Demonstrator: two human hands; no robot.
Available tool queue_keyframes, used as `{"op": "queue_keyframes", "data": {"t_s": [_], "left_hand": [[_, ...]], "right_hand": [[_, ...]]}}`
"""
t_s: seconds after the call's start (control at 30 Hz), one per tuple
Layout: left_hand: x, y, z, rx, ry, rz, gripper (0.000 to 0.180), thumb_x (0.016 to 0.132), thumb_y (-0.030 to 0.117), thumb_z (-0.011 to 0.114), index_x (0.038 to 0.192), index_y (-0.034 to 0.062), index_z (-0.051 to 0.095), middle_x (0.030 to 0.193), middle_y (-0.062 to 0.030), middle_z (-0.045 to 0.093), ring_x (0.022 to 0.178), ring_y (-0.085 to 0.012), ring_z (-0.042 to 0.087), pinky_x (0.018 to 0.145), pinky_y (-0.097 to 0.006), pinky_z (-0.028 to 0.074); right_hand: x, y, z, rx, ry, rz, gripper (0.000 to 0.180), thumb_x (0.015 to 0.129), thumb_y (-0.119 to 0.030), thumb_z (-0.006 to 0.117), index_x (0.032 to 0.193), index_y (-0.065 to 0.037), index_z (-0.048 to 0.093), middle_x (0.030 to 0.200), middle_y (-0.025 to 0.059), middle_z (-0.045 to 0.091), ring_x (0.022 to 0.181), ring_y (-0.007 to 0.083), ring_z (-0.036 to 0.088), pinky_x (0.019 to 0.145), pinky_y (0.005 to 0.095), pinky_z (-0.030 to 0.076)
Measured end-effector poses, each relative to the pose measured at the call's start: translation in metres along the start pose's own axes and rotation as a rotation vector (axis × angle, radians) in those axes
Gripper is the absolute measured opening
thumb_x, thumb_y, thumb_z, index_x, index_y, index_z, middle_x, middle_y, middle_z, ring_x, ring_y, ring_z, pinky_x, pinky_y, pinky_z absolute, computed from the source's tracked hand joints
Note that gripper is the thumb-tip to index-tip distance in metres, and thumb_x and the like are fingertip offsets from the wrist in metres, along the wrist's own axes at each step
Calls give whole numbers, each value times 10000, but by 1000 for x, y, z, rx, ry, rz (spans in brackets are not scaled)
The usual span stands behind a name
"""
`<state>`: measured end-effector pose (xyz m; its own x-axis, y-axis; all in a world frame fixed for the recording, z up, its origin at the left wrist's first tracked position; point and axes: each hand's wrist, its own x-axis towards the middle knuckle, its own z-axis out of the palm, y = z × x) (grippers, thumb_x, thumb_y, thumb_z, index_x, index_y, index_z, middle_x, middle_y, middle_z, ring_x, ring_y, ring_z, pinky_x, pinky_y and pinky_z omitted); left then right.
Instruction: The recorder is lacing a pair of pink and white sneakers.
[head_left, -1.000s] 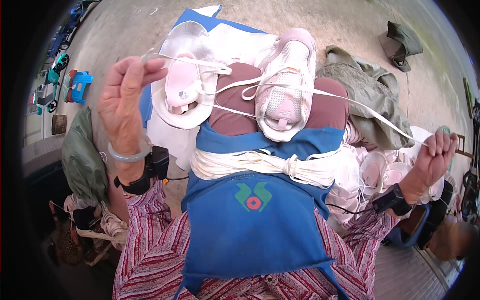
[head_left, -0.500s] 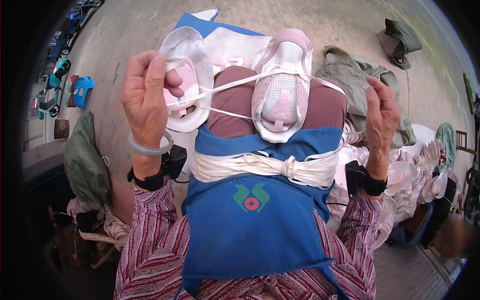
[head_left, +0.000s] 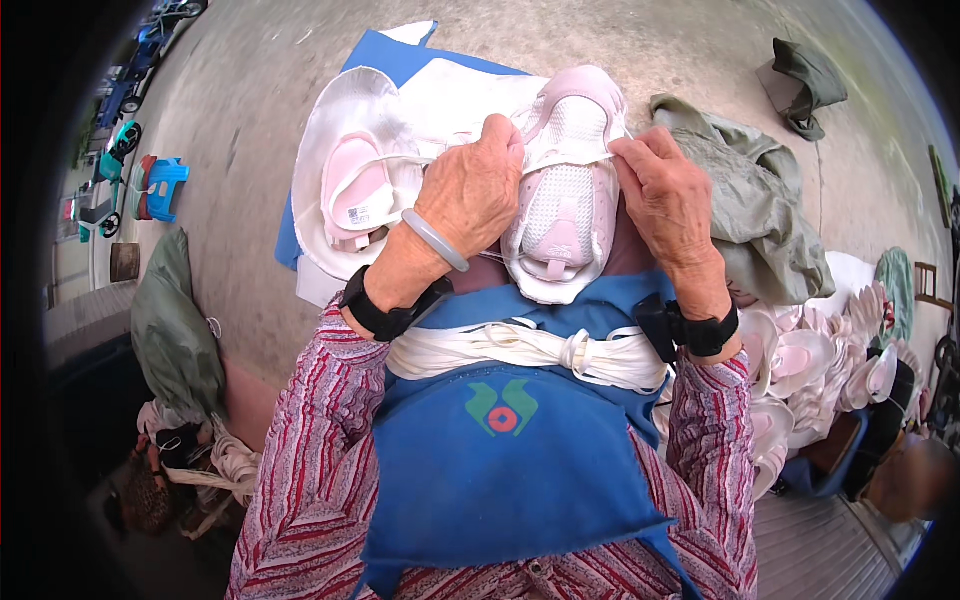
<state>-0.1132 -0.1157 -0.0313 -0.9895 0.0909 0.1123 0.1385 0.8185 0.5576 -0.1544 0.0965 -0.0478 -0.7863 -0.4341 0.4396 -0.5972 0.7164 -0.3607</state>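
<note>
A pink-and-white shoe upper (head_left: 570,205) rests on my lap between my knees, its heel end toward me. A flat white shoelace (head_left: 575,158) crosses its front. My left hand (head_left: 475,180) is closed at the shoe's left edge, pinching the lace; its fingertips are partly hidden. At the right edge, my right hand (head_left: 665,190) pinches the lace between thumb and forefinger. A second, similar shoe upper (head_left: 352,185) lies to the left of my left hand, with a lace lying over it. A tied bundle of white laces (head_left: 480,350) hangs across my blue apron (head_left: 500,480).
Grey-green cloth (head_left: 745,200) lies beyond my right hand. Many pink-and-white shoe uppers (head_left: 800,360) are piled at my right. A green sack (head_left: 175,330) and more white laces (head_left: 230,465) are at the left. Small blue stool (head_left: 165,188) stands farther off on concrete ground.
Both hands have come inward from wide apart to the shoe's two edges, and the stretched lace is drawn in to its front. The second shoe upper is now unobstructed by my left hand.
</note>
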Motion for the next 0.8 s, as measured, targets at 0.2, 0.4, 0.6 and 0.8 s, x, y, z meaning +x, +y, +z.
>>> {"op": "queue_keyframes", "data": {"t_s": [0.2,0.4,0.6,0.8], "left_hand": [[14,-13,5,-173,19,-5,143,963,166,471,988,29,440,771,-216,593,717,-420,591,615,-453,459],[24,-20,10,-27,278,329,107,963,124,486,950,19,497,756,-150,580,644,-317,584,595,-378,454],[-14,-1,-26,-606,19,-200,131,972,159,529,951,29,537,730,57,488,655,-45,450,567,-220,383],[-24,-7,-10,-577,-114,-221,191,944,199,590,953,10,616,749,76,513,648,-20,408,577,-176,359]], "right_hand": [[-2,2,0,68,162,43,86,829,-106,627,911,-94,650,867,63,602,727,259,635,617,343,506],[-6,5,-5,284,90,105,206,868,-39,580,1057,-106,627,890,86,615,733,298,629,672,355,508],[-21,-6,-25,551,-22,481,156,893,-82,577,1043,-50,605,801,132,652,762,297,638,700,345,498],[-13,-10,-7,359,9,214,90,837,-77,624,903,-16,637,837,149,639,773,321,622,700,372,485]]}}
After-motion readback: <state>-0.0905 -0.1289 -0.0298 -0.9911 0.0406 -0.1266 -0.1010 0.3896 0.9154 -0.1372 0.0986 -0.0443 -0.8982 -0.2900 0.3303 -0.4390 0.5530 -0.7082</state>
